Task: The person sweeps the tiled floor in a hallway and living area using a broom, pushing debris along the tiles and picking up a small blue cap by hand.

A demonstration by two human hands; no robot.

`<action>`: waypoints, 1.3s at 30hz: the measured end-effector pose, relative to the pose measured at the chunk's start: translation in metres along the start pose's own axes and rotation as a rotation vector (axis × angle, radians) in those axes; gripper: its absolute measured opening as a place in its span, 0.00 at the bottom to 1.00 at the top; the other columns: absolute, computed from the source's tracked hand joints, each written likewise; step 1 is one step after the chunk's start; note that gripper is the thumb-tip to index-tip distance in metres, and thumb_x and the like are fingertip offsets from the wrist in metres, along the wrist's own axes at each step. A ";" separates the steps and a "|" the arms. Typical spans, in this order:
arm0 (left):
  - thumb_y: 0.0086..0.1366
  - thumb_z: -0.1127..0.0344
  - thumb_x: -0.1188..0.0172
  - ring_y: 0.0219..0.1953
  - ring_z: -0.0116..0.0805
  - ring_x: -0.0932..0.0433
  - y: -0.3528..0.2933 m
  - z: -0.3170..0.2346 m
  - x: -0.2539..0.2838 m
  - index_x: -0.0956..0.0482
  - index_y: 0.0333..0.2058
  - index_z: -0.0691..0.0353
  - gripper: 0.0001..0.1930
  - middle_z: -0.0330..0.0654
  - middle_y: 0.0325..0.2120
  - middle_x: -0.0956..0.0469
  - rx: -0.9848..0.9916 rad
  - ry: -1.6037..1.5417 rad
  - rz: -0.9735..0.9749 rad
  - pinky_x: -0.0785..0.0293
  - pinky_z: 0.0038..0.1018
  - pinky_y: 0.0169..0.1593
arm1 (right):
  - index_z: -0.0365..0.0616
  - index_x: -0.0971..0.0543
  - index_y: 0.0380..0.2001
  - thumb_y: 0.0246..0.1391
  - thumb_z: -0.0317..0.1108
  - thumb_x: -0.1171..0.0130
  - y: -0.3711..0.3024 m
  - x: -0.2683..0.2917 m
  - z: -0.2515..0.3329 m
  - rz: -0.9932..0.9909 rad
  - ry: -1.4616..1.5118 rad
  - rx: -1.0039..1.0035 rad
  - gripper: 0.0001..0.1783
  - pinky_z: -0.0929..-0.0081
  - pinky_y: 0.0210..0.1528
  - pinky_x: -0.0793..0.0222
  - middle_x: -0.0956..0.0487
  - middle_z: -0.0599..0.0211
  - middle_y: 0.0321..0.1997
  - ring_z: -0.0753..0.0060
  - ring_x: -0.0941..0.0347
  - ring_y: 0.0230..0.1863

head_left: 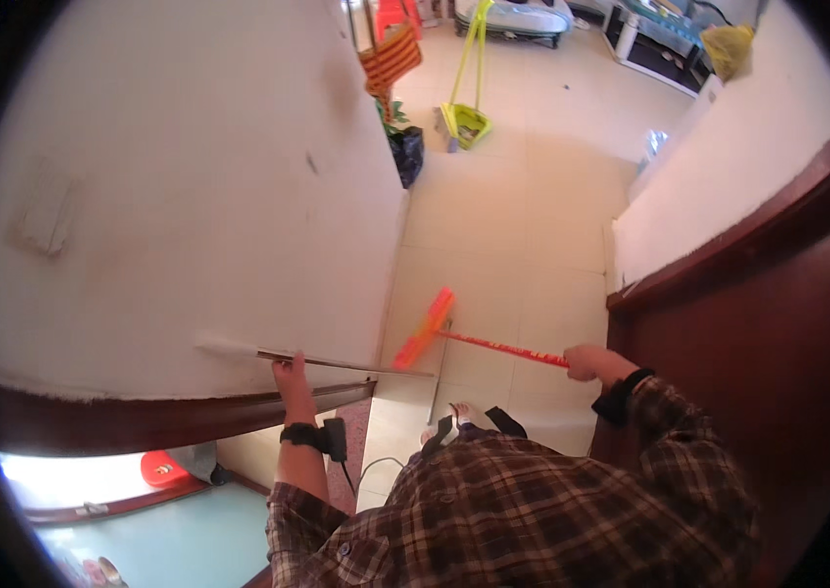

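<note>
My left hand (291, 374) is closed around a long silver pole (337, 365) with a whitish upper end. The pole slants down to a thin grey crossbar (441, 372) at floor level; what kind of floor tool it is I cannot make out. On the right, my right hand (586, 363) grips the end of a red patterned handle (508, 348). That handle leads to a slightly blurred orange head (425, 328), and together they look like a broom. The orange head is beside the crossbar, over the pale tiles; whether they touch is unclear.
A white wall (190, 196) bounds the left, a dark red door (758, 353) the right. Farther along the tiled floor (513, 216) stand a yellow-green dustpan (471, 124) and a black bag (406, 155) with a plant. A striped bag (390, 61) hangs by the wall edge.
</note>
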State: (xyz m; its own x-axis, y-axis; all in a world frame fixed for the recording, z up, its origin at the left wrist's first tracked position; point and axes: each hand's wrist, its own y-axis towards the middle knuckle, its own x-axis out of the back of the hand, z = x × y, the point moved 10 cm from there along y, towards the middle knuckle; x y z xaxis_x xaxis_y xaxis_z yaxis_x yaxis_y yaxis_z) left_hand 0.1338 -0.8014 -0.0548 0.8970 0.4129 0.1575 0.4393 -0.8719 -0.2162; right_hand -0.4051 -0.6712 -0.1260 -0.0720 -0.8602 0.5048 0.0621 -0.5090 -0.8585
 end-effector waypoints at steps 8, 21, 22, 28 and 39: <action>0.61 0.63 0.54 0.21 0.24 0.37 -0.038 -0.046 -0.097 0.39 0.17 0.59 0.15 0.34 0.11 0.39 -0.101 -0.148 0.304 0.37 0.22 0.30 | 0.43 0.28 0.37 0.39 0.37 0.45 -0.066 -0.159 -0.015 -0.176 0.672 -0.220 0.19 0.67 0.39 0.35 0.26 0.54 0.32 0.57 0.30 0.37; 0.59 0.69 0.52 0.17 0.20 0.44 -0.090 -0.064 -0.048 0.42 0.16 0.58 0.14 0.31 0.12 0.43 -0.135 -0.158 0.501 0.46 0.18 0.22 | 0.39 0.33 0.38 0.43 0.37 0.50 -0.167 -0.291 0.030 -0.289 1.045 -0.373 0.18 0.63 0.39 0.36 0.27 0.48 0.34 0.50 0.31 0.37; 0.58 0.71 0.52 0.17 0.20 0.44 -0.093 -0.063 -0.037 0.42 0.16 0.58 0.14 0.31 0.12 0.44 -0.143 -0.133 0.489 0.47 0.18 0.21 | 0.39 0.32 0.37 0.44 0.37 0.50 -0.181 -0.313 0.036 -0.297 1.040 -0.390 0.18 0.63 0.38 0.36 0.27 0.48 0.33 0.50 0.30 0.37; 0.57 0.73 0.53 0.15 0.20 0.46 -0.109 -0.062 -0.005 0.42 0.15 0.58 0.13 0.31 0.12 0.45 -0.125 -0.106 0.529 0.50 0.18 0.20 | 0.42 0.34 0.40 0.48 0.39 0.54 -0.193 -0.375 0.071 -0.337 1.201 -0.472 0.17 0.59 0.36 0.36 0.28 0.48 0.32 0.47 0.30 0.34; 0.61 0.66 0.53 0.16 0.19 0.44 -0.101 -0.062 -0.039 0.42 0.17 0.58 0.14 0.31 0.12 0.42 -0.132 -0.019 0.598 0.47 0.18 0.20 | 0.47 0.42 0.47 0.47 0.33 0.61 -0.002 -0.230 -0.022 -0.515 1.118 -0.442 0.20 0.53 0.37 0.37 0.29 0.40 0.33 0.41 0.33 0.37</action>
State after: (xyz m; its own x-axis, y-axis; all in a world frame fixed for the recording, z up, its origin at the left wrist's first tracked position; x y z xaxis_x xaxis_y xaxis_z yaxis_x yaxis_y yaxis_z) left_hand 0.0515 -0.7459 0.0201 0.9876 -0.1546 0.0289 -0.1491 -0.9788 -0.1402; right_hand -0.4102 -0.4717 -0.2421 -0.7854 0.0282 0.6183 -0.5349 -0.5334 -0.6552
